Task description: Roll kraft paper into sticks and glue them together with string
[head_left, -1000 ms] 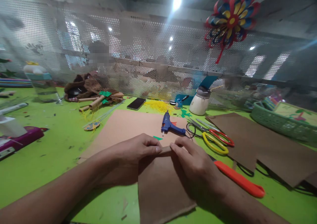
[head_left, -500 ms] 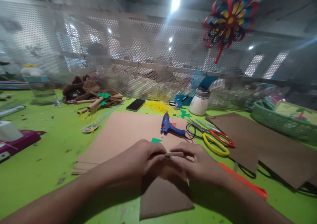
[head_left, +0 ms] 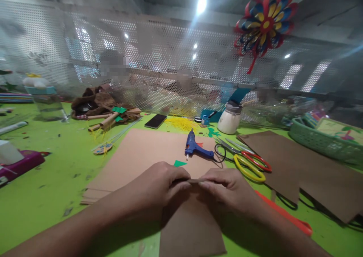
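Note:
A piece of brown paper [head_left: 193, 228] lies in front of me, its far edge rolled or folded into a narrow band. My left hand [head_left: 167, 183] is closed, pinching the left part of that band between thumb and fingers. From the other side, my right hand [head_left: 228, 187] pinches the band's right part, thumb on the near face. Just past my hands rest a small green paper scrap [head_left: 180, 163] and a blue glue gun [head_left: 195, 148], both on larger sheets of tan paper [head_left: 141, 151]. My fingers hide much of the band.
To the right are scissors with red and yellow handles [head_left: 249, 168], an orange strip-shaped tool [head_left: 286, 213], dark brown sheets [head_left: 272, 162] and a green basket [head_left: 320, 143]. A phone [head_left: 155, 121], yellow shreds [head_left: 181, 123] and a white jar [head_left: 229, 119] stand along the back. A purple object [head_left: 25, 162] sits left.
My right thumb and fingers have closed flatter on the band, and that hand sits slightly lower. The band looks flatter and more level. My left hand has barely moved.

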The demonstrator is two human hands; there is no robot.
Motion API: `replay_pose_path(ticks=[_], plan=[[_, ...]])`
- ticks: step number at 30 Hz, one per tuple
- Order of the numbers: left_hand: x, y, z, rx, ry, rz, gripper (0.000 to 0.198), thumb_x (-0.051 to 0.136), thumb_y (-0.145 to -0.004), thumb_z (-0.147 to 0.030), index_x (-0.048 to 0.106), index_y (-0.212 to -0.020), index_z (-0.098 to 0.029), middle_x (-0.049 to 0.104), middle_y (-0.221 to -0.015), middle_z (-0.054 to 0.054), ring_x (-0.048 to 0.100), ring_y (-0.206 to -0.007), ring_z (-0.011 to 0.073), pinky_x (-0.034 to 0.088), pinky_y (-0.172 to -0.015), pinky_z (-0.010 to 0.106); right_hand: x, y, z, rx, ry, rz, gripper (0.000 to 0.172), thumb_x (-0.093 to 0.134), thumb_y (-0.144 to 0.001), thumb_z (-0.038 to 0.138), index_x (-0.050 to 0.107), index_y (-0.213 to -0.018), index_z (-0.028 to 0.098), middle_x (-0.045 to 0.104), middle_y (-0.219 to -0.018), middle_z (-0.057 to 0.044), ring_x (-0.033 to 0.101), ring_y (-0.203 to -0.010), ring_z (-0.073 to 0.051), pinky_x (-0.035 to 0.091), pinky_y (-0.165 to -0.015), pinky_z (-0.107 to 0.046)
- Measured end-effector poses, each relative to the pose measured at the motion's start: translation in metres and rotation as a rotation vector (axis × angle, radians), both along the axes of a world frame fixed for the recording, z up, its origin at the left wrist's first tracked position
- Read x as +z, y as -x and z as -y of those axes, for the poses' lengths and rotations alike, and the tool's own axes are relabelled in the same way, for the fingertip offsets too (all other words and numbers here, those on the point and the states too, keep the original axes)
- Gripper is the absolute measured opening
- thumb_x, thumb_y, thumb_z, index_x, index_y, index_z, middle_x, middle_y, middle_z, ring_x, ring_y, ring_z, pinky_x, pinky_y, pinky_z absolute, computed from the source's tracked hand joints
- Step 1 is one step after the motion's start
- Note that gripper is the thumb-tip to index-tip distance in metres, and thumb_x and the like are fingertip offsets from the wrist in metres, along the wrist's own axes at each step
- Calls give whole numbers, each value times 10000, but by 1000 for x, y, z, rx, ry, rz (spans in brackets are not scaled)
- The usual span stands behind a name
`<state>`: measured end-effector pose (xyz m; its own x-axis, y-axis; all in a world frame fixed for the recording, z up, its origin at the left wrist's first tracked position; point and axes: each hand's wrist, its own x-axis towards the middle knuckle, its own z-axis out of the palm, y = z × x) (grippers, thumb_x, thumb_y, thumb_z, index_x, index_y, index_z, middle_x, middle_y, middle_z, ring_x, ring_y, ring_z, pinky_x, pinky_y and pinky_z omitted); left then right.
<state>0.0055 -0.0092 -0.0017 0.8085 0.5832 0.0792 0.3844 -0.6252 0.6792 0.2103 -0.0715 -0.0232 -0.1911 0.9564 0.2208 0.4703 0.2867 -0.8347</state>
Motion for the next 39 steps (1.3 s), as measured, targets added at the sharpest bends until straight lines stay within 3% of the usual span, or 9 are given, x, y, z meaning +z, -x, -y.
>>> replay_pose_path(ticks=[4, 7, 11, 16, 20, 24, 29, 34, 39], plan=[[1, 3, -3, 19, -61, -103, 392, 377, -913, -442, 645, -796, -181, 599, -668, 8, 465, -585, 122, 285, -510, 217, -5, -1, -1, -26, 195, -161, 275, 581, -826, 375, 728, -779, 147, 515, -528, 9, 406, -418, -78, 292, -374, -199], [0, 5, -6, -6, -106, -164, 342, 398, -908, -437, 623, -800, -203, 588, -659, -8, 467, -574, 115, 284, -505, 210, -8, -2, -4, -46, 261, -204, 315, 596, -808, 424, 696, -703, 145, 425, -476, 37, 375, -412, -77, 272, -375, -201], [-3, 6, -9, -5, -160, -182, 380, 348, -925, -455, 598, -784, -207, 572, -641, -3, 473, -571, 117, 276, -499, 215, -12, -4, -8, -38, 258, -138, 340, 573, -828, 426, 659, -675, 135, 440, -485, 30, 395, -442, -87, 282, -397, -206], [-2, 5, -4, -16, -176, -168, 379, 347, -928, -435, 562, -733, -192, 541, -619, -6, 448, -563, 112, 255, -487, 216, -10, -2, -7, 72, 123, -15, 254, 554, -860, 342, 699, -903, 138, 634, -743, -51, 523, -627, -133, 383, -521, -228], [-3, 5, 2, 9, -173, -143, 393, 340, -929, -419, 555, -698, -185, 510, -601, -4, 420, -552, 113, 237, -474, 220, -10, -1, -7, 104, 131, -6, 307, 527, -876, 355, 713, -826, 116, 615, -661, -41, 487, -570, -118, 352, -496, -224], [-7, 7, -3, -8, -109, -127, 414, 351, -916, -454, 600, -729, -181, 547, -616, 6, 418, -544, 117, 249, -486, 225, -11, -5, -9, 71, 59, 106, 331, 520, -874, 354, 714, -746, 117, 573, -613, -23, 442, -550, -110, 321, -490, -226], [-5, 10, -19, -17, -91, -182, 368, 408, -885, -414, 626, -726, -163, 532, -589, -7, 388, -519, 104, 267, -502, 218, -9, -9, -11, 12, 56, 67, 336, 538, -854, 372, 668, -669, 124, 498, -566, 2, 391, -530, -105, 286, -479, -228], [3, 8, -26, -84, -10, -154, 301, 412, -877, -359, 616, -775, -162, 544, -636, -15, 441, -569, 105, 303, -523, 198, -7, -9, -13, -17, 117, 7, 366, 545, -834, 432, 614, -630, 135, 454, -594, 8, 385, -556, -113, 300, -511, -238], [2, 7, -30, -92, 140, -108, 271, 457, -838, -352, 610, -766, -141, 504, -621, -19, 425, -566, 103, 316, -527, 197, -20, -16, -17, -43, 263, -191, 326, 591, -805, 462, 643, -758, 144, 451, -586, 34, 355, -521, -95, 283, -491, -225]])
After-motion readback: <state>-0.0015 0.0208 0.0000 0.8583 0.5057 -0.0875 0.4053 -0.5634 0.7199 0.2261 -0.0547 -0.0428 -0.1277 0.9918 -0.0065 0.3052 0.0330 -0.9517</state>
